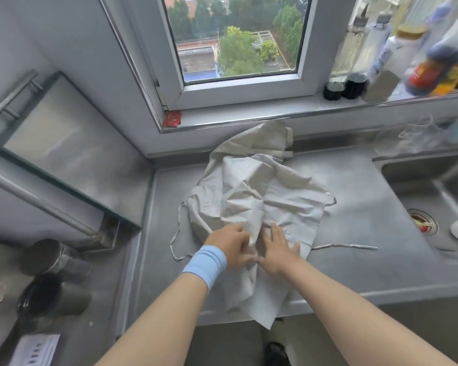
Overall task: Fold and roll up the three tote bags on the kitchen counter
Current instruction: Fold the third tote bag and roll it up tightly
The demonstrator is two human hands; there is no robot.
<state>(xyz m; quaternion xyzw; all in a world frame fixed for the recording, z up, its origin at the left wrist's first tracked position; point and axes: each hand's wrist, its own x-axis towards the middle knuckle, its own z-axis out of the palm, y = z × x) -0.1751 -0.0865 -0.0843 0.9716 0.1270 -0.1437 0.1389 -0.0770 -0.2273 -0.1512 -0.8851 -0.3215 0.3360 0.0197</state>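
A heap of crumpled off-white tote bags (pixel 259 196) lies on the steel kitchen counter (pixel 360 207), reaching back to the wall under the window. One corner of the top bag hangs over the counter's front edge. Thin straps trail out to the left and right. My left hand (pixel 233 245), with a light blue wristband, grips a fold of the top bag at the near side. My right hand (pixel 276 249) lies beside it with fingers spread flat, pressing on the fabric. How the bags are stacked underneath is hidden.
A steel sink (pixel 434 196) with a drain and a small white dish sits at the right. Bottles (pixel 434 62) crowd the windowsill. A glass-fronted appliance (pixel 64 154) stands at the left, with metal cups (pixel 53 254) below it. A red packet (pixel 172 118) lies on the sill.
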